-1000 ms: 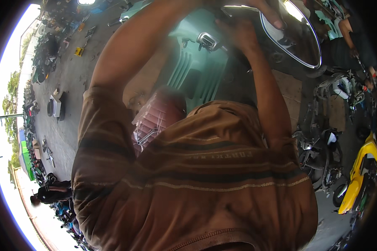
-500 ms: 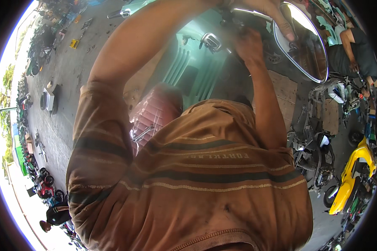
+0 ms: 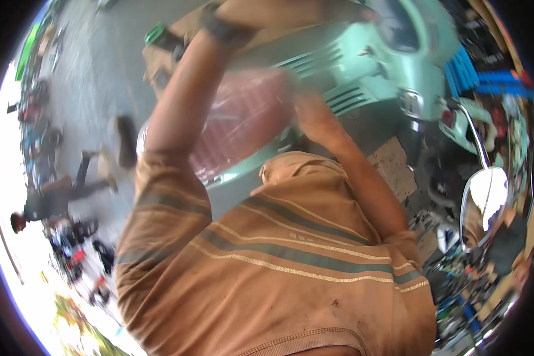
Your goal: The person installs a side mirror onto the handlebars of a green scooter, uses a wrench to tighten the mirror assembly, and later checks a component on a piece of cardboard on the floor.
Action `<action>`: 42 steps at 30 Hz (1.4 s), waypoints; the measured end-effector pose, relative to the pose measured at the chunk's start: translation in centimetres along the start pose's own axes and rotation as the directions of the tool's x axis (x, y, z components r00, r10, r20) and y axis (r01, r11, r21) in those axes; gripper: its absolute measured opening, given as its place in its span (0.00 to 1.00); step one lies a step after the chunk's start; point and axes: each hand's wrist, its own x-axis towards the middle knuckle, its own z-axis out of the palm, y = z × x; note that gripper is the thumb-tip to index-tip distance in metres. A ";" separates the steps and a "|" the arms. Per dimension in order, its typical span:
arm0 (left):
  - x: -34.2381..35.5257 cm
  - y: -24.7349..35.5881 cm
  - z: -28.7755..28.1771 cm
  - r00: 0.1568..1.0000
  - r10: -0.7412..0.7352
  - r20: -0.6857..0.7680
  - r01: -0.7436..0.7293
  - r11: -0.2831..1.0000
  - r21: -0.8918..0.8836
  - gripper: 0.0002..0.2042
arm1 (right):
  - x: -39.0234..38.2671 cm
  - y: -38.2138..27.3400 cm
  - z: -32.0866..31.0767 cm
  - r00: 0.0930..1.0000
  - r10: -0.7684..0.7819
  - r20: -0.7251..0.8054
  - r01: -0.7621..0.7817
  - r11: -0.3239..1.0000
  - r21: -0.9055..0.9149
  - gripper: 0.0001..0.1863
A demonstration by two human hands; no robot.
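A mint-green scooter (image 3: 391, 89) stands in front of me, its ribbed floorboard (image 3: 344, 98) running toward the front shield. Its quilted pinkish-red seat (image 3: 240, 121) has shiny clear film over it. My left hand (image 3: 285, 13), with a dark watch on its wrist, reaches across the top of the view above the scooter; motion smears its fingers. Close to the seat's front end and the floorboard is my right hand (image 3: 315, 118), also blurred, and I cannot tell whether it holds anything. The round chrome-rimmed mirror (image 3: 485, 204) on its stalk is out at the right, apart from both hands.
Cardboard (image 3: 394, 166) lies on the floor right of the scooter. Motorbike parts crowd the right side, near a person (image 3: 510, 246). Another person (image 3: 65, 196) is at the left, by a row of motorbikes. A green object (image 3: 155, 34) sits on cardboard beyond my left arm.
My view has swung toward the right. My left hand has come off the mirror, and my right hand has left the handlebar area and is now low by the seat's front.
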 end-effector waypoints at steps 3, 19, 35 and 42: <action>-15.4 -4.9 -2.5 0.758 -0.346 -0.553 0.516 0.836 0.184 0.11 | 4.8 -2.9 7.3 0.982 -0.177 0.066 0.184 0.976 -0.116 0.22; -26.0 -5.6 5.2 0.548 -0.474 -0.689 0.747 0.647 0.150 0.11 | 5.6 -7.3 19.9 0.918 -0.351 0.185 0.393 0.865 -0.311 0.12; 11.4 -3.3 17.7 0.953 -0.153 0.263 0.080 0.960 0.267 0.21 | -14.5 -4.1 -0.8 0.987 0.074 0.145 -0.124 0.917 0.379 0.15; 17.1 -5.3 18.5 0.877 -0.114 0.467 0.010 0.976 0.219 0.14 | -26.4 -1.0 -10.5 0.955 0.296 0.019 -0.113 0.304 0.946 0.14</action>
